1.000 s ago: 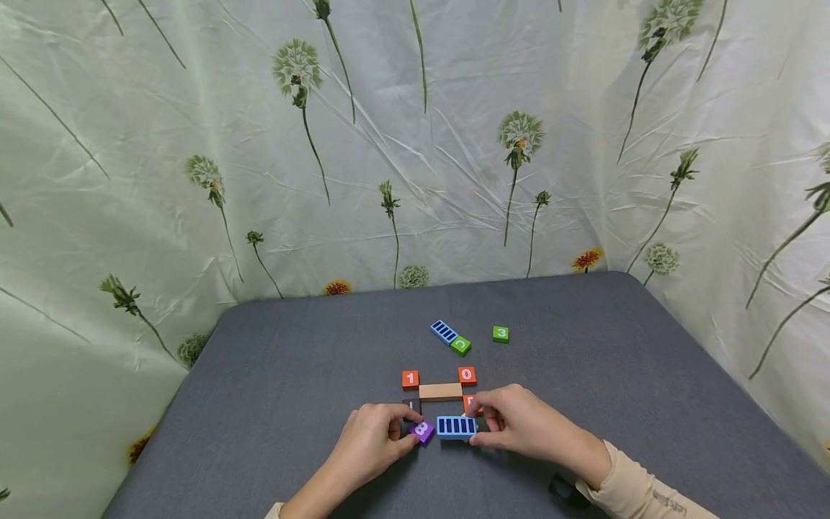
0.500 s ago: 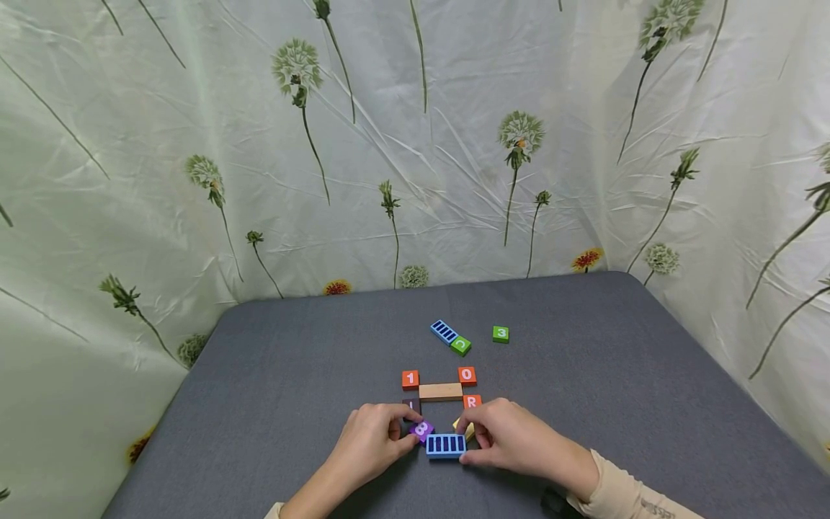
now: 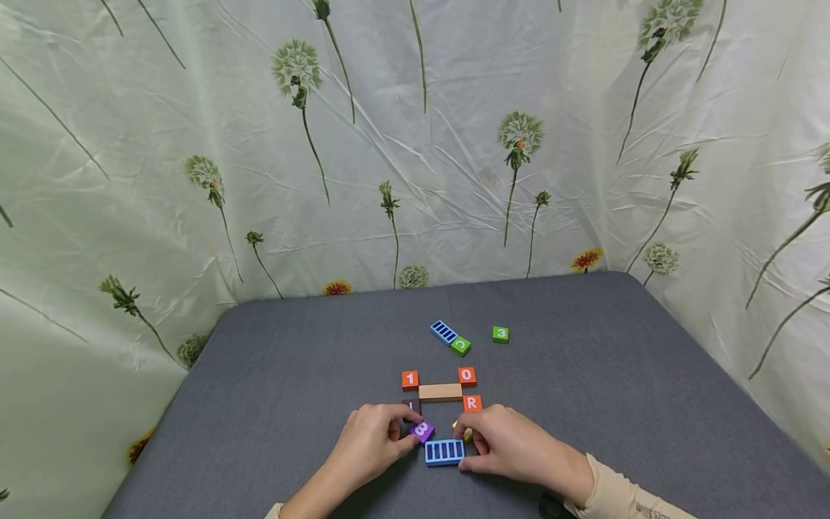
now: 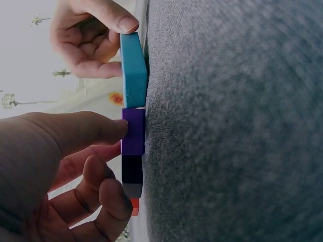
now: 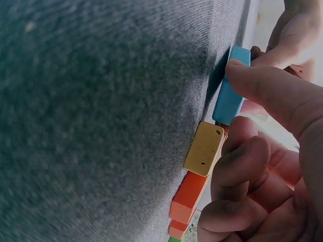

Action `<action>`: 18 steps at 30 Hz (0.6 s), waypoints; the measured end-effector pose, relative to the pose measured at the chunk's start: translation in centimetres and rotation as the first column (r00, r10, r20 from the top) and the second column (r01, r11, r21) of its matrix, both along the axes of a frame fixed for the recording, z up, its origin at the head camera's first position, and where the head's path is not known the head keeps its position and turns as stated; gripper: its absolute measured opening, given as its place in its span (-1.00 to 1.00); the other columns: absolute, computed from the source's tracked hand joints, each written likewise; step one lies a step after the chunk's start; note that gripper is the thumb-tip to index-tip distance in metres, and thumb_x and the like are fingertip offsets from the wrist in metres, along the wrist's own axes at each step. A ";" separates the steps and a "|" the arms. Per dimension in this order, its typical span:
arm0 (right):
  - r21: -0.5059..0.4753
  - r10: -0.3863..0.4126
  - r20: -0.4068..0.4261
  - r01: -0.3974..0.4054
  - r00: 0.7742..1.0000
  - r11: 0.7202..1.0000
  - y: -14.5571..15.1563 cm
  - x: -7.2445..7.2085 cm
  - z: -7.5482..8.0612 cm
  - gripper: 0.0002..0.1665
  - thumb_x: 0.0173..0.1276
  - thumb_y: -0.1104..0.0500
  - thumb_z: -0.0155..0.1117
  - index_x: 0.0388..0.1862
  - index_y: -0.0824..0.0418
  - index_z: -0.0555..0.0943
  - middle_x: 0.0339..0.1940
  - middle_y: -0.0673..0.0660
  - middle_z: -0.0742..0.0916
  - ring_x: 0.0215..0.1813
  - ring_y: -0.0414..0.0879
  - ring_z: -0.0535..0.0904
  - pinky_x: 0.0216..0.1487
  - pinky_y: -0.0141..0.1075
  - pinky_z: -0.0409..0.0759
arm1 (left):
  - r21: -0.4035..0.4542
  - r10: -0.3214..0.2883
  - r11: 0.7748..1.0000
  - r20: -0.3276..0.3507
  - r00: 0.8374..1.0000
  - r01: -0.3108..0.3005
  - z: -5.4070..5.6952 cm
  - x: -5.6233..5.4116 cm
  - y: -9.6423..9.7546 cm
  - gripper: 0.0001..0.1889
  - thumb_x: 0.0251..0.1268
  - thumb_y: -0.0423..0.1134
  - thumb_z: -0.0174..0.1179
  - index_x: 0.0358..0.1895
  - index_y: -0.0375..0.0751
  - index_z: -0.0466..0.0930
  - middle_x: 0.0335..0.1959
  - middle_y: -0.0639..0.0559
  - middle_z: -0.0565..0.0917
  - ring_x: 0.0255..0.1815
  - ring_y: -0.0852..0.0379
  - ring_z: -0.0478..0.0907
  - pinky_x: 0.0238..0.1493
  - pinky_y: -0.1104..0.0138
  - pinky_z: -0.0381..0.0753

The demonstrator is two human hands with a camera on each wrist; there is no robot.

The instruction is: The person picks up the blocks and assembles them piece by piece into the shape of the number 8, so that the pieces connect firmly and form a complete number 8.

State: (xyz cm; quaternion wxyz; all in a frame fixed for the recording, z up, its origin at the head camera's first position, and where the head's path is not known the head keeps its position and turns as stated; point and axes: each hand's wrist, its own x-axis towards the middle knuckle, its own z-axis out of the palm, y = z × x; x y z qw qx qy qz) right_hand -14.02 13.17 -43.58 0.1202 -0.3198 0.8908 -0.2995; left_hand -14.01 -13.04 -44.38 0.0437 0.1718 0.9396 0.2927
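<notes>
My left hand (image 3: pixel 368 438) pinches a purple block (image 3: pixel 422 432) with a white figure like an 8, which sits turned at an angle on the cloth. Between thumb and index finger, my right hand (image 3: pixel 512 441) holds a light blue block (image 3: pixel 444 452) with dark bars on top. The blue block lies crosswise, its left end close against the purple one. Whether it rests fully on the cloth is hard to tell. Just beyond its right end is a yellow block (image 5: pixel 204 148), partly covered by my right fingers. A dark block (image 3: pixel 411 408) stands behind the purple one, partly hidden.
A plain wooden bar (image 3: pixel 440 392) lies between orange blocks marked 1 (image 3: pixel 410 379), 0 (image 3: pixel 467 375) and R (image 3: pixel 472 403). Farther back are another blue barred block (image 3: pixel 444 331), a green block (image 3: pixel 461 346) touching it, and a green 3 block (image 3: pixel 501 334). Grey cloth (image 3: pixel 311 360) covers the table.
My right hand has brought the blue block nearer to me and slightly left, down to the front of the purple and yellow blocks. The R block has come into view. My left hand stays put.
</notes>
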 end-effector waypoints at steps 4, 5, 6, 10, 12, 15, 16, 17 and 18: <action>-0.013 0.004 0.011 -0.004 1.000 1.000 0.0 0.1 0.0 -0.66 0.30 0.01 0.66 -0.03 0.02 0.72 -0.59 -0.28 0.50 -0.55 -0.48 0.36 -0.51 -0.49 0.30 | 0.007 -0.003 1.000 0.000 1.000 0.003 0.0 0.0 0.0 -0.79 0.25 -0.18 0.57 -0.07 0.11 0.85 -0.62 0.29 0.41 -0.60 0.36 0.26 -0.54 0.42 0.21; -0.015 0.005 0.012 -0.005 1.000 1.000 0.0 0.1 0.0 -0.66 0.31 0.01 0.65 -0.03 0.01 0.72 -0.59 -0.28 0.50 -0.55 -0.48 0.35 -0.51 -0.49 0.30 | 0.008 -0.004 1.000 0.000 1.000 0.004 0.0 0.0 0.0 -0.79 0.25 -0.19 0.57 -0.07 0.10 0.85 -0.62 0.29 0.41 -0.60 0.36 0.26 -0.55 0.42 0.22; -0.017 0.006 0.015 -0.006 1.000 1.000 0.0 0.1 0.0 -0.68 0.32 0.00 0.64 -0.04 0.01 0.72 -0.59 -0.28 0.50 -0.55 -0.48 0.35 -0.52 -0.49 0.30 | 0.009 -0.004 1.000 -0.001 1.000 0.004 0.0 0.0 -0.1 -0.79 0.25 -0.19 0.57 -0.06 0.10 0.85 -0.62 0.29 0.41 -0.60 0.36 0.26 -0.54 0.42 0.22; -0.017 0.006 0.009 -0.006 1.000 1.000 -0.2 0.1 -0.1 -0.75 0.37 0.02 0.60 -0.07 0.00 0.72 -0.59 -0.27 0.50 -0.56 -0.48 0.35 -0.52 -0.50 0.30 | 0.008 -0.006 1.000 -0.004 1.000 0.006 0.0 0.0 0.0 -0.79 0.24 -0.20 0.57 -0.07 0.09 0.85 -0.62 0.29 0.41 -0.61 0.36 0.27 -0.55 0.43 0.22; -0.016 0.004 0.006 -0.004 1.000 1.000 -0.3 0.1 -0.2 -0.77 0.38 0.03 0.60 -0.09 0.00 0.72 -0.59 -0.27 0.50 -0.56 -0.47 0.35 -0.52 -0.50 0.30 | 0.008 -0.006 1.000 -0.006 1.000 0.006 0.0 0.0 0.0 -0.79 0.24 -0.20 0.57 -0.07 0.09 0.85 -0.62 0.29 0.42 -0.61 0.36 0.27 -0.55 0.43 0.22; -0.013 0.000 0.009 0.000 1.000 1.000 -0.3 0.1 -0.2 -0.78 0.38 0.04 0.59 -0.09 0.00 0.72 -0.59 -0.26 0.50 -0.55 -0.47 0.35 -0.52 -0.49 0.31 | 0.011 -0.006 1.000 -0.006 1.000 0.006 -0.1 0.1 0.0 -0.79 0.24 -0.21 0.57 -0.08 0.09 0.85 -0.63 0.29 0.42 -0.62 0.37 0.27 -0.56 0.44 0.23; -0.012 -0.002 0.009 0.002 1.000 1.000 -0.3 0.0 -0.2 -0.78 0.38 0.04 0.59 -0.09 0.00 0.72 -0.58 -0.26 0.51 -0.55 -0.47 0.35 -0.52 -0.49 0.31 | 0.012 -0.007 1.000 -0.006 1.000 0.007 -0.1 0.1 0.0 -0.79 0.24 -0.21 0.57 -0.08 0.09 0.85 -0.63 0.29 0.42 -0.62 0.37 0.27 -0.56 0.44 0.23; -0.010 -0.003 0.010 0.003 1.000 1.000 -0.3 0.0 -0.2 -0.78 0.38 0.04 0.59 -0.09 0.00 0.72 -0.58 -0.26 0.51 -0.55 -0.47 0.35 -0.51 -0.49 0.31 | 0.014 -0.008 1.000 -0.007 1.000 0.008 -0.1 0.1 0.0 -0.79 0.24 -0.21 0.57 -0.08 0.09 0.85 -0.63 0.29 0.42 -0.62 0.37 0.27 -0.56 0.44 0.23; -0.007 -0.005 0.013 0.005 1.000 1.000 -0.3 0.0 -0.2 -0.78 0.38 0.04 0.59 -0.09 0.00 0.72 -0.58 -0.26 0.51 -0.55 -0.47 0.35 -0.51 -0.49 0.31 | 0.015 -0.008 1.000 -0.007 1.000 0.008 -0.1 0.1 0.0 -0.79 0.24 -0.21 0.57 -0.08 0.09 0.85 -0.63 0.29 0.42 -0.62 0.37 0.27 -0.56 0.44 0.23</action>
